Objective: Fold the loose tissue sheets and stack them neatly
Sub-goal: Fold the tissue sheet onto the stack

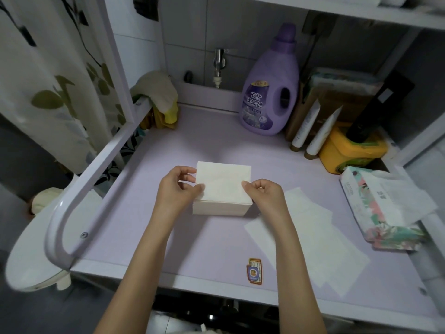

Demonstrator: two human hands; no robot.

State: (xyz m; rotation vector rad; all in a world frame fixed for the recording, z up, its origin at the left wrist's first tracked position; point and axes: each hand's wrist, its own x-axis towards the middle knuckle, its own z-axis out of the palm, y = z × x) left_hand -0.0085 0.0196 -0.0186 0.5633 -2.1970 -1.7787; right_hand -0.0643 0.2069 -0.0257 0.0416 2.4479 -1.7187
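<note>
Right at the middle of the pale lavender table top (168,153), both bare forearms reach forward side by side, wrists nearly level. The left hand (178,186) has its thumb and curled fingers pinching the left edge of a folded white tissue sheet (222,182). The right hand (262,191) pinches the sheet's right edge the same way, thumb on top and the other fingers tucked under. The sheet is held flat directly over a low rectangular stack of folded white tissues (220,209), its near edge meeting the stack's top; whether the far edge touches cannot be told.

Just to the right of the stack, several loose unfolded white tissue sheets (310,239) lie overlapping on the table. Beyond them, at the right edge, sits a soft floral-printed tissue pack (385,213), opened with white paper spilling from it. At the back stand a tall purple plastic detergent bottle (272,92), two slim white tubes (310,131) and a yellow lidded tub (349,153). A small orange sticker (255,271) marks the near edge.
</note>
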